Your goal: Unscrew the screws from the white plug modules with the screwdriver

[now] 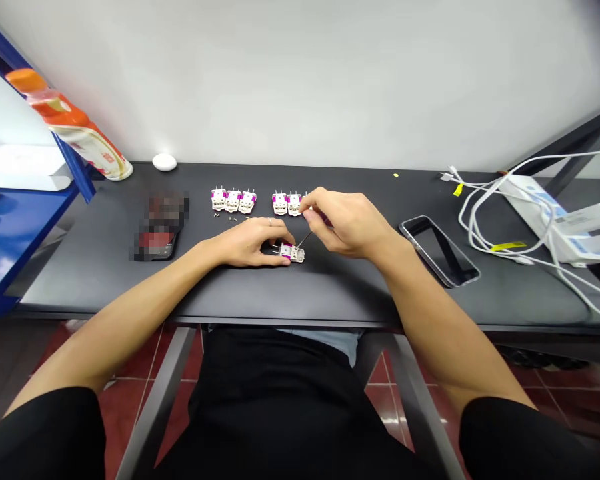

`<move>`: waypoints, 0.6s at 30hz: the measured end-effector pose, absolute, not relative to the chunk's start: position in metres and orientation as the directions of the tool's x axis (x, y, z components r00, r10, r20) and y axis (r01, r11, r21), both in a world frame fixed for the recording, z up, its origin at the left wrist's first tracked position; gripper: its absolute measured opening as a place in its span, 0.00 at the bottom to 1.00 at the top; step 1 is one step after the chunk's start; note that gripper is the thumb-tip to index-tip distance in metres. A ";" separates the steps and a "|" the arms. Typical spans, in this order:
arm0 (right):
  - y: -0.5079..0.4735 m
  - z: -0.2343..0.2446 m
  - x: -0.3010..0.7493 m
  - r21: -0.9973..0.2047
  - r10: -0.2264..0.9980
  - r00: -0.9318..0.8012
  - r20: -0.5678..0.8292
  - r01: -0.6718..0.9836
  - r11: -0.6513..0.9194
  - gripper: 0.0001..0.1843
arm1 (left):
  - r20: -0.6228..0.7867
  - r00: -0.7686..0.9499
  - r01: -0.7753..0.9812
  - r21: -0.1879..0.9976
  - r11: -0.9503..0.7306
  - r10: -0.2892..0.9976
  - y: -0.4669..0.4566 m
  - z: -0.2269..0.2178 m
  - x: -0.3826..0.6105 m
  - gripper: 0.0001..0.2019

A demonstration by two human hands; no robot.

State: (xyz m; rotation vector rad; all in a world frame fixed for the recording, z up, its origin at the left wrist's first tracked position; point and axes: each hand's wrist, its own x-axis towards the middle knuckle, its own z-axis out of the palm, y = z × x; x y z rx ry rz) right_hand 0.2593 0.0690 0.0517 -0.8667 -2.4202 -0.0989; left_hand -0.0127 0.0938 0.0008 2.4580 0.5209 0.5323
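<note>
My left hand [253,243] rests on the dark table [330,293] and pinches a small white and magenta plug part [292,252] flat against it. My right hand [347,223] is closed round a thin screwdriver [305,238] whose tip points down at that part. Just behind my hands stand two rows of similar plug parts, three on the left [233,200] and a few more on the right [287,203], partly hidden by my right hand. Tiny screws [231,217] lie in front of the left row.
A phone [439,250] lies face up right of my hands. White cables [500,220] and a power strip [555,213] fill the far right. At left lie a dark blurred object [160,227], a small white puck [165,162], an orange bottle [70,127] and a blue shelf [15,227].
</note>
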 end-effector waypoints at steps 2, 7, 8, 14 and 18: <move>0.068 0.052 0.259 -0.122 0.542 -0.642 0.542 0.578 0.807 0.11 | 0.252 0.843 0.249 0.598 -0.762 0.474 0.094 0.001 -0.012 0.18; 0.066 0.057 0.258 -0.105 0.467 -0.676 0.570 0.505 0.857 0.14 | 0.248 0.844 0.252 0.599 -0.760 0.475 0.093 0.001 -0.012 0.18; 0.066 0.057 0.257 -0.086 0.469 -0.673 0.572 0.519 0.850 0.12 | 0.248 0.844 0.254 0.595 -0.763 0.475 0.093 0.000 -0.012 0.18; 0.070 0.051 0.258 -0.097 0.587 -0.623 0.517 0.639 0.763 0.09 | 0.258 0.809 0.332 0.540 -0.774 0.528 0.093 -0.003 -0.010 0.18; 0.069 0.050 0.258 -0.121 0.547 -0.636 0.545 0.586 0.801 0.13 | 0.266 0.787 0.352 0.548 -0.759 0.557 0.093 -0.003 -0.008 0.19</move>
